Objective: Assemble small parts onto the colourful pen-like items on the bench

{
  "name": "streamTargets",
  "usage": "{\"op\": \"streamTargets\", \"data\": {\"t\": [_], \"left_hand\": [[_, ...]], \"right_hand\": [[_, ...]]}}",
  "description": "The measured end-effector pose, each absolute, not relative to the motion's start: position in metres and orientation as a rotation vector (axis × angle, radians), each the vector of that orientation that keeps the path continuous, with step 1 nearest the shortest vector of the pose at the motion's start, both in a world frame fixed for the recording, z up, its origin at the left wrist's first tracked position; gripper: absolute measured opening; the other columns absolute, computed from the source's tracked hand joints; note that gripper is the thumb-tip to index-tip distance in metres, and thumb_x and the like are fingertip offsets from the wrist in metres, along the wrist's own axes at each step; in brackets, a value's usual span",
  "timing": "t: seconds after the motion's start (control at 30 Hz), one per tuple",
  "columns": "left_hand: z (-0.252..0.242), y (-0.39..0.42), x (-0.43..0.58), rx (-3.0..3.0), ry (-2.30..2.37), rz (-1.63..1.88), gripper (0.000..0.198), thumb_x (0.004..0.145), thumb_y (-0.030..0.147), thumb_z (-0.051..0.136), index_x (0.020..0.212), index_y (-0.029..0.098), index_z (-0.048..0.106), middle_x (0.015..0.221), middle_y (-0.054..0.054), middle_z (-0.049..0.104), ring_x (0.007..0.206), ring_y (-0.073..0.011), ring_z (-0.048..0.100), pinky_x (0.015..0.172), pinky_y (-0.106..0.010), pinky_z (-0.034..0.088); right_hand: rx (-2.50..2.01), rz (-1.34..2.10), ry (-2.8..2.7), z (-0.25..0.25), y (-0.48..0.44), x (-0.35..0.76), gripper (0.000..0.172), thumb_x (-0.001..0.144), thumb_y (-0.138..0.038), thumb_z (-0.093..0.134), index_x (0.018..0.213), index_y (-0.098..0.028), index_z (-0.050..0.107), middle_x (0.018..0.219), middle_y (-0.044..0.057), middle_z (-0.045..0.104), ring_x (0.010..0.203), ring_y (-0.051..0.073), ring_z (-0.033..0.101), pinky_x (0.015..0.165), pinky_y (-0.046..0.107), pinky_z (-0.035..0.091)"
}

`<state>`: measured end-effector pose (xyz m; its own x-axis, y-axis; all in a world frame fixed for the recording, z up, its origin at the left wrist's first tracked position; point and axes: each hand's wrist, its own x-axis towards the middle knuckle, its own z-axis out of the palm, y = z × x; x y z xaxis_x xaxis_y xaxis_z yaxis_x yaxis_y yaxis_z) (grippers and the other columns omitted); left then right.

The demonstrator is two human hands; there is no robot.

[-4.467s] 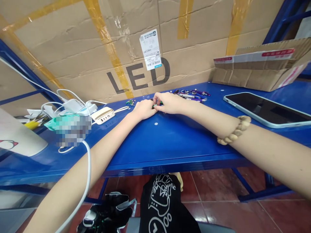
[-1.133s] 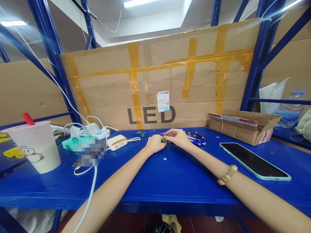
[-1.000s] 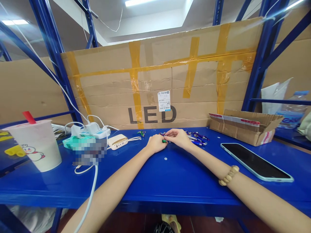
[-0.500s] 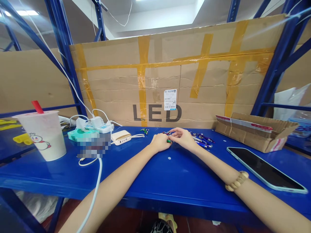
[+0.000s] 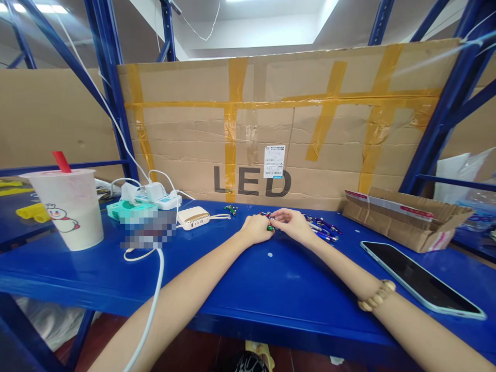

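My left hand [image 5: 256,229] is closed around a small green-ended piece [image 5: 270,228], whose other end is hidden by the fingers. My right hand [image 5: 289,223] touches it from the right, thumb and fingers pinched at a small shiny part [image 5: 266,214] too small to make out. Behind and right of my right hand lies a loose pile of blue and purple pens [image 5: 324,228]. A few small green pieces [image 5: 231,210] rest on the blue shelf top [image 5: 248,279], left of and beyond my left hand.
A cup with a red straw [image 5: 73,212], a power strip [image 5: 166,200], a white power bank [image 5: 194,218] and cables are at left. To the right are an open cardboard box [image 5: 399,222] and a phone [image 5: 420,276]. A cardboard wall [image 5: 186,134] closes the back.
The camera view has tilted slightly. Both hands stay together in nearly the same place, with only slight finger movement.
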<state>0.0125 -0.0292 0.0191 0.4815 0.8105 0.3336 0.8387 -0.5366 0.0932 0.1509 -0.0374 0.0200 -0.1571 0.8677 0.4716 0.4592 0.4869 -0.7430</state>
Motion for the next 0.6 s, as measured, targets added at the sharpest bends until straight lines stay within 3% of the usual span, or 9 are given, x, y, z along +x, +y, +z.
{"op": "streamTargets", "data": {"t": [0.6], "left_hand": [[0.0198,-0.0285,0.0130,-2.587,-1.433,-0.405,0.024,0.073,0.028,0.043,0.073,0.019,0.065,0.083,-0.008,0.066,0.081,-0.0237,0.061,0.068,-0.030,0.046]], "right_hand": [[-1.166,0.448,-1.912,0.0225,-0.0408,0.1520,0.022,0.065,-0.028,0.058,0.081,-0.014,0.062,0.070,0.003,0.064,0.056,0.011,0.056,0.054,0.023,0.047]]}}
